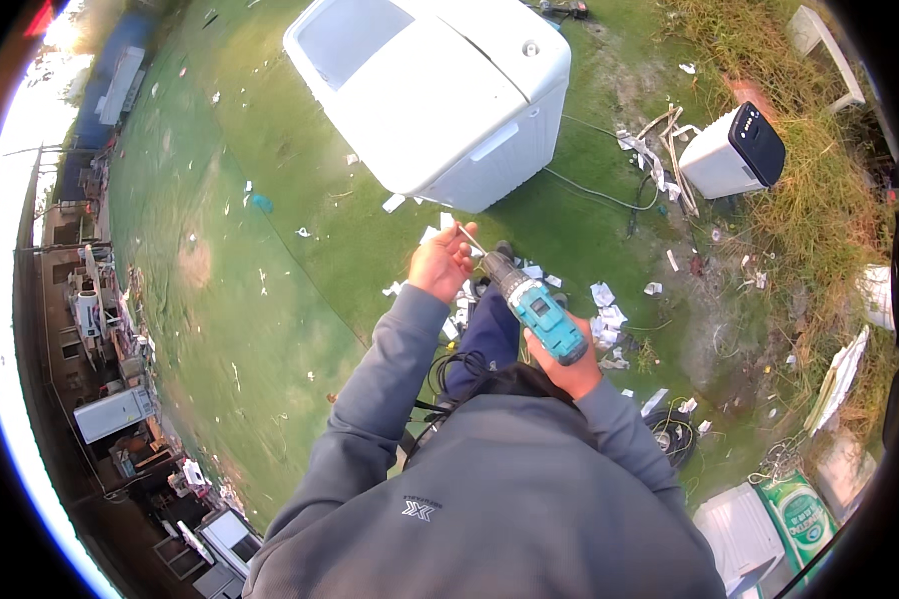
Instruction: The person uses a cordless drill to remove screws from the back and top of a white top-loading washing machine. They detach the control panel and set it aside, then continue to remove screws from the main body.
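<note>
While the right hand (567, 361) grasps a teal cordless drill (549, 317) above the person's legs (493, 329), the left hand (442, 266) pinches its slim bit (472, 241) between thumb and fingers (459, 256), near a white washing machine (420, 95) on green ground (290, 290).

Drill (546, 314) before torso (489, 499), appliance (410, 100) beyond

White appliance (420, 100) and paper scraps (607, 317) on green ground (280, 270) (patchy).

Outdoor yard: green ground (290, 299), dry grass (809, 235), white appliance (420, 105), scattered scraps (609, 316).
</note>
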Tool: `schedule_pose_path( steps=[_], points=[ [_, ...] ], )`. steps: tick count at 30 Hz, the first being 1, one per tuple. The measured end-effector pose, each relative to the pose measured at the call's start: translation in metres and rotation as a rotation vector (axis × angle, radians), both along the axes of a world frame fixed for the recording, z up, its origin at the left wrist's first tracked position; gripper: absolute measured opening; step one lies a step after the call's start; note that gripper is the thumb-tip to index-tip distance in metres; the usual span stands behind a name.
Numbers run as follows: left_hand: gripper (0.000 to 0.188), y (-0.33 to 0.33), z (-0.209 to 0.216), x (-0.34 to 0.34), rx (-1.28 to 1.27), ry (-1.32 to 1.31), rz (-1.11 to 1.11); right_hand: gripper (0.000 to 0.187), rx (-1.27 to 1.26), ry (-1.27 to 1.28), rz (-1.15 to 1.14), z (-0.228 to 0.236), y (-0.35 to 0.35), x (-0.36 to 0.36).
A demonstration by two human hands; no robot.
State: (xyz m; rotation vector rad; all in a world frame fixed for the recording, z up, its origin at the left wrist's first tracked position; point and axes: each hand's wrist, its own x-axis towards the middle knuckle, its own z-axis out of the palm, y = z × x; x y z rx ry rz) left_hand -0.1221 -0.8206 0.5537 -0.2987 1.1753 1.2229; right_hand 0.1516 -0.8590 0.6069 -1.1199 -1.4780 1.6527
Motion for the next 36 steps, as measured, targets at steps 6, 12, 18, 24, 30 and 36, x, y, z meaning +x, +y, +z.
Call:
schedule_pose_path(
  steps=[6, 12, 18, 24, 30, 36],
  points=[
    [0.017, -0.001, -0.008, 0.008, 0.026, -0.016, 0.065, 0.016, -0.213, 0.113, -0.111, -0.040, -0.030, -0.012],
    [0.016, 0.004, -0.048, -0.014, -0.079, -0.010, -0.007, 0.014, -0.217, 0.162, -0.196, -0.088, -0.050, -0.036],
    [0.018, 0.008, -0.074, -0.040, -0.059, 0.085, -0.120, 0.016, -0.600, 0.298, -0.244, -0.127, -0.075, -0.077],
    [0.019, 0.025, -0.094, -0.083, -0.115, 0.256, -0.264, 0.031, -1.260, 1.003, -0.394, -0.136, -0.073, -0.135],
    [0.018, 0.040, -0.107, -0.104, -0.047, 0.183, -0.309, 0.031, -1.044, 0.871, -0.451, -0.145, -0.074, -0.168],
    [0.019, 0.048, -0.111, -0.103, -0.012, 0.148, -0.279, 0.032, -1.134, 1.011, -0.489, -0.149, -0.069, -0.177]
  ],
)
